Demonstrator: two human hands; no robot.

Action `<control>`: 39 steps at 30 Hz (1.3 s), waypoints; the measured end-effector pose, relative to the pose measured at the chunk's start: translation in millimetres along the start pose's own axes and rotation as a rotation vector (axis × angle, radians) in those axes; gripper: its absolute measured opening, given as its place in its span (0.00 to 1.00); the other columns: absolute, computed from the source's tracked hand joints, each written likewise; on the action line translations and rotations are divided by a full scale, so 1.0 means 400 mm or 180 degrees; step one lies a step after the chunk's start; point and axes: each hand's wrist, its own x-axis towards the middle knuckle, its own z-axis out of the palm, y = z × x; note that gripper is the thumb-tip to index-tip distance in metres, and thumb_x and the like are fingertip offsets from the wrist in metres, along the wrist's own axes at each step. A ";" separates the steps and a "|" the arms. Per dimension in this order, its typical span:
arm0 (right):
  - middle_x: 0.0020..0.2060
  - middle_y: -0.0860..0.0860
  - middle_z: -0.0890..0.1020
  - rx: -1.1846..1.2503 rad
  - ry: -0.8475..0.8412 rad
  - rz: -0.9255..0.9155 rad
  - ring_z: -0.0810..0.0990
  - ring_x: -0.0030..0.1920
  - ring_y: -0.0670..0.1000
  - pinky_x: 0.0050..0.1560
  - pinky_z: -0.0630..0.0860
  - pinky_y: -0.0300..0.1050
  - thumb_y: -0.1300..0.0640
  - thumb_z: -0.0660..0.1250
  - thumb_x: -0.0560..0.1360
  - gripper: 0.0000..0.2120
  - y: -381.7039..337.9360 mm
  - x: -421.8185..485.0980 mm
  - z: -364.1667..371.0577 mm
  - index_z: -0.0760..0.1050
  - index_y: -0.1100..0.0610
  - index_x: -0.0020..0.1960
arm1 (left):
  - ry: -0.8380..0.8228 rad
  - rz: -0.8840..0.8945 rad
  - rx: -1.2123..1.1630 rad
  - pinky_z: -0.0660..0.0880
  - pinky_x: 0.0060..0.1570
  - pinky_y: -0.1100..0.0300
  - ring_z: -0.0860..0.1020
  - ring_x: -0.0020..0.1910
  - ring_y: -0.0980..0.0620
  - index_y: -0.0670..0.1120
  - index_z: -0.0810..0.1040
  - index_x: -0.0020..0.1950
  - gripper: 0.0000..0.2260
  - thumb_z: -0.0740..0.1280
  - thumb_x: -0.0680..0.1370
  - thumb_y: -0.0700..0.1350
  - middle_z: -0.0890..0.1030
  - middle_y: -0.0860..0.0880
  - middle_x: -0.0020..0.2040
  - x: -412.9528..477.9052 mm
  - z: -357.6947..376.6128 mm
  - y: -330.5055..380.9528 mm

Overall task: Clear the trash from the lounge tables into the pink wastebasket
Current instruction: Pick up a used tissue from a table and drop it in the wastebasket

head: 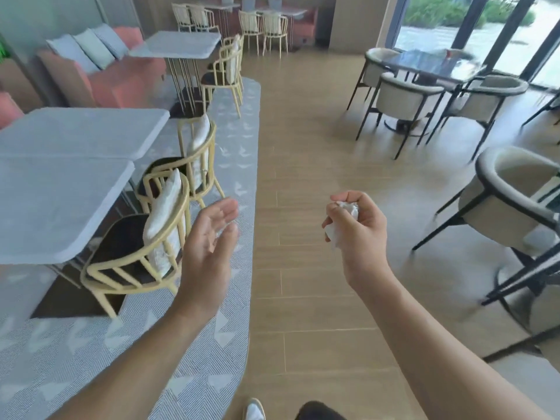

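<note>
So the trash we've got right now is a crumpled white tissue wad (348, 208), balled up in our right hand (360, 228). The fingers are curled round it, with a bit of paper poking out below the thumb. Our left hand (209, 244) carries nothing, palm turned inward and fingers loosely straight. We're out on the wood floor (303, 177), at the edge of the grey rug (212, 328), with pale tables (60, 192) and cane chairs (145, 244) to our left.

Progress, as far as we can judge: one piece is picked up but not binned yet. The pink wastebasket isn't anywhere in view, so finding it and dropping the wad in is what's left. The dark table (430, 63) by the window has something blurry on it; we can't tell what.
</note>
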 end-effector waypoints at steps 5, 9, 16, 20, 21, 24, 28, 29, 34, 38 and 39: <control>0.32 0.47 0.80 -0.0075 0.0007 0.0017 0.78 0.32 0.48 0.30 0.74 0.42 0.65 0.71 0.77 0.09 0.057 0.305 0.095 0.80 0.51 0.45 | 0.0043 -0.0090 -0.0047 0.76 0.71 0.43 0.79 0.70 0.51 0.51 0.77 0.68 0.20 0.66 0.77 0.56 0.82 0.52 0.67 0.315 0.041 -0.097; 0.33 0.50 0.80 -0.0094 0.0004 0.0072 0.78 0.31 0.49 0.29 0.74 0.43 0.62 0.71 0.76 0.08 0.132 0.569 0.143 0.81 0.49 0.44 | 0.0071 -0.0164 -0.0128 0.79 0.66 0.52 0.79 0.70 0.52 0.44 0.76 0.70 0.22 0.65 0.79 0.54 0.81 0.49 0.69 0.553 0.102 -0.216; 0.33 0.50 0.79 -0.0073 -0.0024 0.0196 0.78 0.31 0.49 0.29 0.72 0.40 0.58 0.71 0.72 0.05 0.212 1.137 0.197 0.80 0.48 0.43 | 0.0296 -0.0249 -0.0230 0.79 0.62 0.55 0.80 0.67 0.52 0.50 0.78 0.65 0.13 0.66 0.81 0.48 0.82 0.50 0.65 1.030 0.275 -0.426; 0.35 0.52 0.80 -0.0060 -0.0068 0.0143 0.77 0.31 0.49 0.30 0.73 0.39 0.58 0.71 0.72 0.04 0.196 1.439 0.249 0.80 0.49 0.44 | 0.0386 -0.0148 -0.0217 0.79 0.62 0.58 0.80 0.69 0.51 0.48 0.77 0.68 0.19 0.66 0.79 0.52 0.82 0.50 0.67 1.289 0.351 -0.497; 0.35 0.52 0.80 -0.0073 -0.0105 0.0135 0.77 0.32 0.50 0.30 0.73 0.40 0.58 0.71 0.72 0.04 0.197 1.500 0.264 0.80 0.49 0.43 | 0.0410 -0.0178 -0.0227 0.79 0.61 0.58 0.80 0.68 0.52 0.47 0.77 0.68 0.18 0.66 0.80 0.51 0.82 0.50 0.67 1.347 0.369 -0.513; 0.36 0.53 0.80 -0.0095 -0.0228 0.0149 0.77 0.30 0.49 0.29 0.72 0.40 0.57 0.71 0.72 0.04 0.210 1.671 0.305 0.81 0.48 0.44 | 0.0481 -0.0226 -0.0255 0.80 0.62 0.56 0.80 0.67 0.52 0.49 0.78 0.66 0.14 0.64 0.81 0.46 0.82 0.51 0.66 1.508 0.422 -0.574; 0.35 0.54 0.80 -0.0085 -0.0228 0.0109 0.76 0.28 0.48 0.28 0.72 0.37 0.58 0.71 0.72 0.06 0.253 1.897 0.362 0.81 0.46 0.42 | 0.0482 -0.0216 -0.0321 0.80 0.60 0.57 0.80 0.68 0.51 0.52 0.79 0.66 0.17 0.66 0.78 0.52 0.82 0.51 0.66 1.723 0.474 -0.668; 0.35 0.54 0.80 -0.0068 -0.0216 0.0109 0.76 0.28 0.49 0.28 0.72 0.38 0.58 0.71 0.72 0.07 0.270 1.958 0.381 0.81 0.46 0.42 | 0.0473 -0.0226 -0.0326 0.80 0.60 0.57 0.80 0.68 0.51 0.53 0.79 0.66 0.18 0.66 0.77 0.53 0.82 0.51 0.66 1.779 0.483 -0.697; 0.34 0.48 0.80 -0.0034 -0.0193 -0.0020 0.79 0.32 0.51 0.31 0.74 0.43 0.60 0.71 0.72 0.07 0.349 2.297 0.510 0.81 0.47 0.42 | 0.0444 -0.0133 -0.0387 0.80 0.61 0.57 0.80 0.68 0.51 0.55 0.79 0.65 0.16 0.66 0.78 0.54 0.83 0.54 0.65 2.098 0.490 -0.856; 0.34 0.47 0.80 -0.0053 -0.0102 -0.0052 0.79 0.33 0.50 0.30 0.74 0.42 0.60 0.71 0.72 0.05 0.375 2.579 0.644 0.80 0.50 0.45 | 0.0394 -0.0209 -0.0403 0.79 0.62 0.55 0.80 0.68 0.51 0.58 0.80 0.64 0.15 0.67 0.78 0.54 0.84 0.52 0.65 2.400 0.483 -0.957; 0.35 0.48 0.80 -0.0023 -0.0109 -0.0060 0.80 0.33 0.50 0.29 0.74 0.42 0.59 0.71 0.72 0.05 0.374 2.640 0.674 0.80 0.50 0.45 | 0.0360 -0.0147 -0.0389 0.79 0.63 0.54 0.80 0.68 0.51 0.60 0.81 0.63 0.14 0.67 0.78 0.54 0.83 0.52 0.65 2.475 0.484 -0.972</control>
